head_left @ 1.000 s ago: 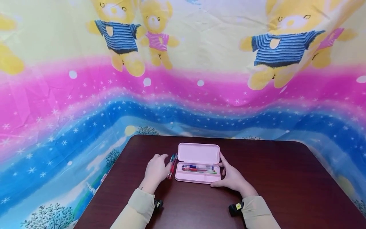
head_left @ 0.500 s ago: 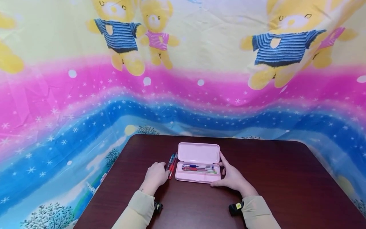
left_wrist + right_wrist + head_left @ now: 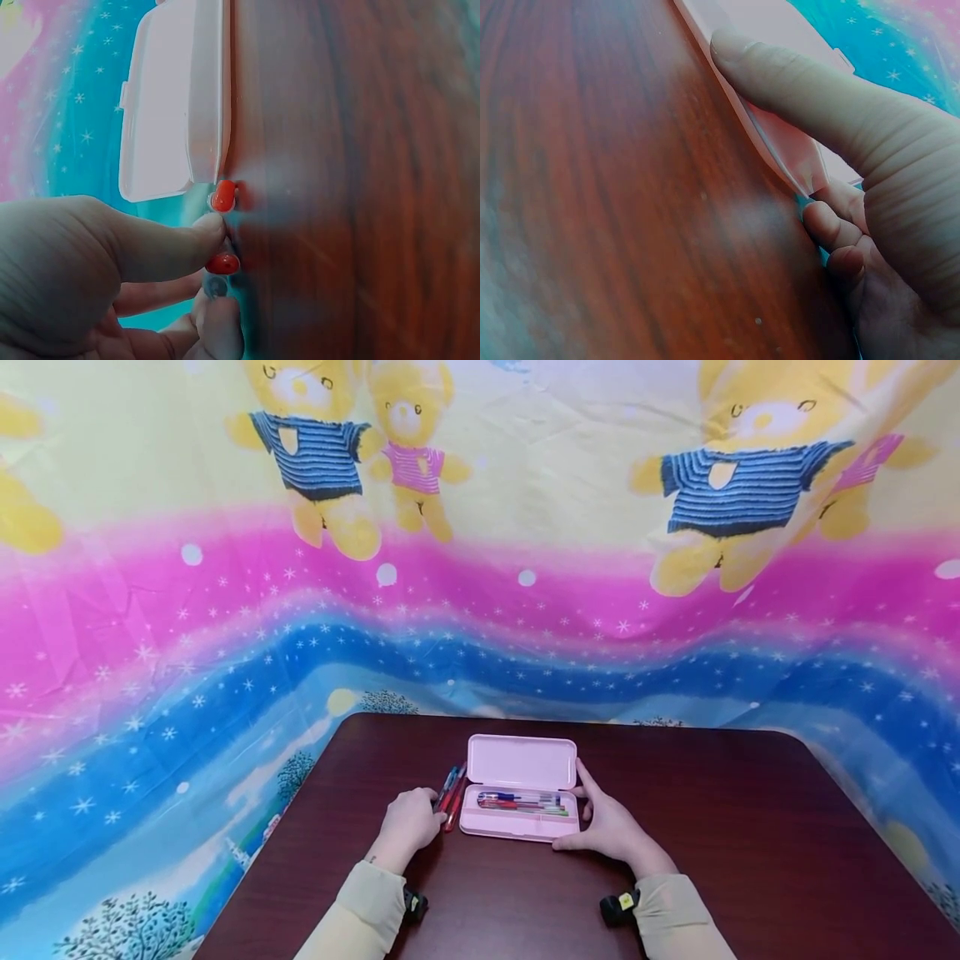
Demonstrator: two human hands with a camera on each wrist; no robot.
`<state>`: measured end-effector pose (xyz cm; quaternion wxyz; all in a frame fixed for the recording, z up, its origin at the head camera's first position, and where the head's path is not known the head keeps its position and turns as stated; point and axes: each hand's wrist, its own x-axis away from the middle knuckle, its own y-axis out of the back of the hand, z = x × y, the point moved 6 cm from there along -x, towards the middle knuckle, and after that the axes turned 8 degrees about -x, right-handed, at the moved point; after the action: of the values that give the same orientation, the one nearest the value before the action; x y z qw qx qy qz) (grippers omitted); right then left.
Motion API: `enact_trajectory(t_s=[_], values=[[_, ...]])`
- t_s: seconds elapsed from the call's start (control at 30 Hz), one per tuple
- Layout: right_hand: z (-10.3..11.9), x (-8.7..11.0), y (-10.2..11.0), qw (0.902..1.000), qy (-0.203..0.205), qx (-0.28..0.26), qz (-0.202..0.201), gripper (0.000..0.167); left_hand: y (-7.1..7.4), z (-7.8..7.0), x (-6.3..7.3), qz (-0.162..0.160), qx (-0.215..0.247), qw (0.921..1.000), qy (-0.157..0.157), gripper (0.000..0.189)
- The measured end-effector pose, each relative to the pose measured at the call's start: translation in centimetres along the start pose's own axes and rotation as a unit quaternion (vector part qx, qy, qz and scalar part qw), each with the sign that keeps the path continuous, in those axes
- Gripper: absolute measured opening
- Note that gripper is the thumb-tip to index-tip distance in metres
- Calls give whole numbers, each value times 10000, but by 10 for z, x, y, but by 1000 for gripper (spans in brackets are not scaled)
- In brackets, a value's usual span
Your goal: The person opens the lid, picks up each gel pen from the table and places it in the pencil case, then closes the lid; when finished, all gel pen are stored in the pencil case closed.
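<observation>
A pink pencil case point(image 3: 487, 827) lies on the table with its lid point(image 3: 522, 762) raised. Inside are several pens point(image 3: 517, 797) with blue, red and green parts. Just left of the case, a few pens lie slanted side by side, among them a red pen point(image 3: 452, 814). My left hand point(image 3: 407, 821) pinches the outer pens: in the left wrist view its thumb is above a red pen end point(image 3: 223, 263) and a clear one point(image 3: 215, 286), with fingers below. Another red pen end point(image 3: 223, 196) sits beyond the thumb. My right hand point(image 3: 611, 827) grips the case's right end, thumb along the front edge.
The dark brown table point(image 3: 712, 827) extends on both sides of the case. Behind it hangs a cloth point(image 3: 525, 635) printed with bears and snowflakes. A small black device point(image 3: 618, 908) is strapped on the right wrist, another point(image 3: 415, 903) on the left.
My left hand has drawn slightly down and its fingers have closed in on the pens. The outer pens have shifted a little away from the inner red pen. My right hand stays put.
</observation>
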<state>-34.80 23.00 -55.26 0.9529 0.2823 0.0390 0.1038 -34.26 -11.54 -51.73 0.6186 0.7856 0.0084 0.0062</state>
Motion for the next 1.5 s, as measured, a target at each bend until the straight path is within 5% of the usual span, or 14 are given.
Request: enact_trajectory(t_s=[0.47, 0.7, 0.87, 1.17, 1.37, 1.5], values=[[-1, 0, 1, 9999, 99, 43, 3, 155, 1, 7, -1, -160, 517, 9984, 173, 43], [4, -1, 2, 9996, 257, 13, 68, 153, 17, 4, 2, -534, 739, 9958, 4, 36], [4, 0, 2, 9997, 253, -16, 62, 153, 25, -11, 4, -894, 876, 9914, -392, 32], [5, 2, 3, 9996, 264, -25, 67, 152, 23, -61, -1, -964, 454, 9827, -1514, 27], [4, 2, 3, 9997, 254, 5, 50, 152, 13, -94, -10, -671, 42, 9755, -2093, 26], [2, 1, 2, 9999, 145, 11, 46, 153, 3, -103, -14, -369, -29, 9755, -2169, 25]])
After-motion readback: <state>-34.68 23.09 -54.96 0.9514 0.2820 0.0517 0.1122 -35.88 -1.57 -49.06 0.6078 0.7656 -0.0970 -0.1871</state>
